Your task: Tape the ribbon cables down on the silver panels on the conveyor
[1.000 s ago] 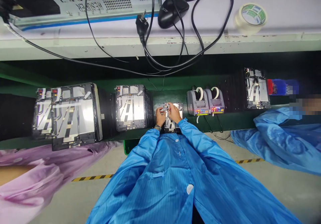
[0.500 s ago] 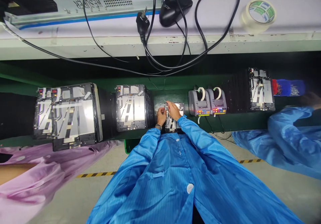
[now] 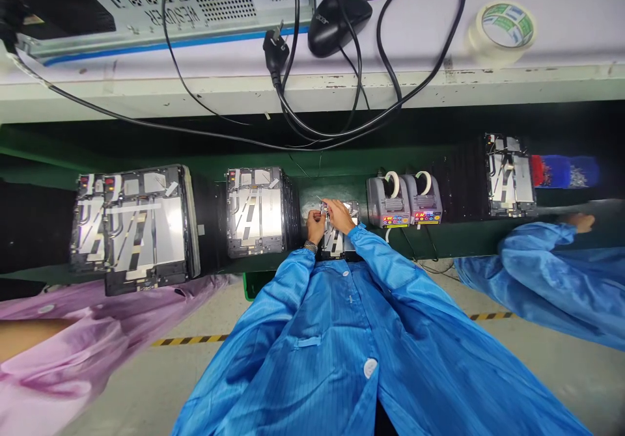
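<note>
A flat electronic panel (image 3: pixel 334 244) with a silver plate and dark frame lies on the green bench in front of me. My right hand (image 3: pixel 339 217) is over its upper part, fingers closed round a thin pointed tool (image 3: pixel 320 198) whose end sticks out to the upper left. Beside it, my left hand (image 3: pixel 315 225) is at the panel's upper left edge, thumb and fingertips pinched together. What lies between those fingertips is too small to make out. Both hands hide part of the panel.
Stacks of similar panels stand left (image 3: pixel 254 211), far left (image 3: pixel 146 228) and right (image 3: pixel 510 176). Two tape dispensers (image 3: pixel 388 202) sit right of my hands. Cables (image 3: pixel 312 130) hang from the shelf above. Co-workers' sleeves show at left (image 3: pixel 88 351) and right (image 3: pixel 541 247).
My hands stay at the panel's upper left with hardly any movement. The co-worker's hand at the right has come down and left. The whole view has shifted slightly.
</note>
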The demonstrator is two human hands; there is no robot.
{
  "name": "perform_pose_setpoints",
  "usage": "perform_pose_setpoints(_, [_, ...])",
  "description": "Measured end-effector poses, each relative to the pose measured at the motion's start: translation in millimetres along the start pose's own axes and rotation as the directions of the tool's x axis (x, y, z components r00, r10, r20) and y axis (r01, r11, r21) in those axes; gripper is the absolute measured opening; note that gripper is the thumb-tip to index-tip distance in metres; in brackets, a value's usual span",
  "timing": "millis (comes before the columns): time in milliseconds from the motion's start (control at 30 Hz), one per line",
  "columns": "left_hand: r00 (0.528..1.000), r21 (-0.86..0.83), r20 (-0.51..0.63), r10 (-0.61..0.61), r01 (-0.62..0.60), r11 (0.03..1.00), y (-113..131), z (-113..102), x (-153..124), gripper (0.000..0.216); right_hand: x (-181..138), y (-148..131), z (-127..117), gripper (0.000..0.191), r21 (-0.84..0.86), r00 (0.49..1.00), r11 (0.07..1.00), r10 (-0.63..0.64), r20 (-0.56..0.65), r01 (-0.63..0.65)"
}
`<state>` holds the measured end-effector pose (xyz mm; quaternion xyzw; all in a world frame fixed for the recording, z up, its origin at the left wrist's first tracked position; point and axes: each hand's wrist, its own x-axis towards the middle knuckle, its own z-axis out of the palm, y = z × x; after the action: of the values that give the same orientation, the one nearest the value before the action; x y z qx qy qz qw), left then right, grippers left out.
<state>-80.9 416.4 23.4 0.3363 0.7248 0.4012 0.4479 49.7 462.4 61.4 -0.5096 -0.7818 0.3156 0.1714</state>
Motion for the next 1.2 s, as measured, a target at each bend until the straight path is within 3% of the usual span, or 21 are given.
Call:
perform_pose_setpoints(267, [1.0,0.019,0.021,-0.001,0.0,1.0,-5.9,-1.4,5.8,0.024,-8.1,-3.4,4.5,0.065,0.154,0.992,0.982,0.12,-0.046,-0.112])
perform_pose_setpoints(433, [1.0,0.031,0.025,0.016,-0.017,0.999,-1.4,-3.1,7.6,0.026,-11.9,-13.4,1.0,0.055,0.334,0.958,0.93,0.221,-0.181,-0.151])
perform_pose_setpoints(500, [0.999,0.039,0.028,0.022,-0.023,0.999,0.3,-3.8,8.4,0.025,-19.2,-19.0,2.1,0.051,0.534,0.916,0.818,0.357,-0.183,-0.212])
perform_pose_setpoints(600, [0.999,0.048,0.027,0.027,-0.028,0.998,0.9,-4.8,9.2,0.024,-37.0,-29.3,8.7,0.047,0.854,0.84,0.428,0.542,0.019,-0.296])
perform_pose_setpoints(700, [0.999,0.052,0.032,0.043,-0.045,0.998,-0.4,-5.7,9.6,0.022,-53.6,-38.9,16.1,0.048,0.948,0.787,0.003,0.558,0.262,-0.317])
perform_pose_setpoints(767, [0.997,0.048,0.043,0.062,-0.064,0.997,-1.6,-6.3,9.8,0.02,-58.6,-42.9,18.8,0.051,0.935,0.777,-0.174,0.519,0.355,-0.31])
perform_pose_setpoints(833, [0.995,0.032,0.056,0.088,-0.09,0.995,-2.5,-7.0,9.9,0.02,-58.7,-44.3,19.9,0.053,0.907,0.776,-0.285,0.476,0.415,-0.31])
perform_pose_setpoints(967, [0.983,0.014,0.046,0.176,-0.177,0.984,-3.0,-9.1,11.0,0.029,-53.5,-42.7,20.9,0.051,0.847,0.754,-0.421,0.426,0.5,-0.323])
perform_pose_setpoints(1200, [0.974,0.069,0.075,0.215,-0.22,0.973,3.9,-11.9,12.9,0.035,-51.2,-46.4,19.9,0.043,0.814,0.714,-0.491,0.446,0.54,-0.31])
